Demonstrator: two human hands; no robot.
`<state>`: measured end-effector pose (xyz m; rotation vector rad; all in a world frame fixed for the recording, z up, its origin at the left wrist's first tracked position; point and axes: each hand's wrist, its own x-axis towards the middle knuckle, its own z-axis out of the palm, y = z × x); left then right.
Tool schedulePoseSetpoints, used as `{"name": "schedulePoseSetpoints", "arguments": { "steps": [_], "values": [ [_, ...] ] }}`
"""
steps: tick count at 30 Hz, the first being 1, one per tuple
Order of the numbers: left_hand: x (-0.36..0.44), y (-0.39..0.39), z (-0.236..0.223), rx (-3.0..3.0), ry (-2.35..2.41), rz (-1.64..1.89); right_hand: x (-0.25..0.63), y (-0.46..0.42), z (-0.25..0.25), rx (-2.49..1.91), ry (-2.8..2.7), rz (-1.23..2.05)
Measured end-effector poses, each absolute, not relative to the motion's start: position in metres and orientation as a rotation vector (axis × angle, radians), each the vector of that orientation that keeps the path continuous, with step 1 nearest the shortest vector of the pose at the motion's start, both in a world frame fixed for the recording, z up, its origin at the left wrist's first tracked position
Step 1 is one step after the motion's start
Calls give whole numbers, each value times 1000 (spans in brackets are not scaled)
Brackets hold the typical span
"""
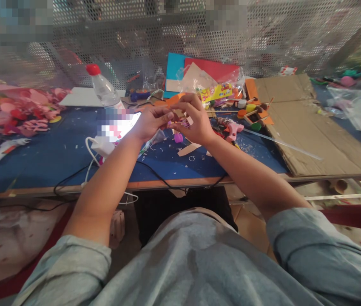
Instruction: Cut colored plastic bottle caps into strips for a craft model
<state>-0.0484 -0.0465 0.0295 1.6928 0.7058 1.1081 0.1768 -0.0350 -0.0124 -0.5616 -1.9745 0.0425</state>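
Above the middle of the blue table, my left hand [151, 122] and my right hand [197, 121] meet at the fingertips. Both are closed in a pinch, and the small thing between them is mostly hidden by the fingers; I cannot make out what it is. Just below them sits a small purple piece [178, 137]. A tan strip [189, 149] lies nearer the table's front edge. To the right of my right hand is a pink glue gun [234, 129]. A lit phone screen [123, 127] shows beside my left wrist.
A red-capped bottle [103, 90] stands at the back left, near a heap of pink pieces [14, 106]. A white charger [103, 145] and black cable [154, 172] lie in front. Cardboard [323, 136] covers the right side. Behind rises a perforated metal panel [129, 38].
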Motion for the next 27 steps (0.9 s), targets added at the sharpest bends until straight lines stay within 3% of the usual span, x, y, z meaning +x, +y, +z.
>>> {"name": "schedulePoseSetpoints", "arguments": {
  "steps": [27],
  "values": [
    [-49,-49,27,1766,663,1060,173,-24,-23,-447,-1914,7]
  ]
}}
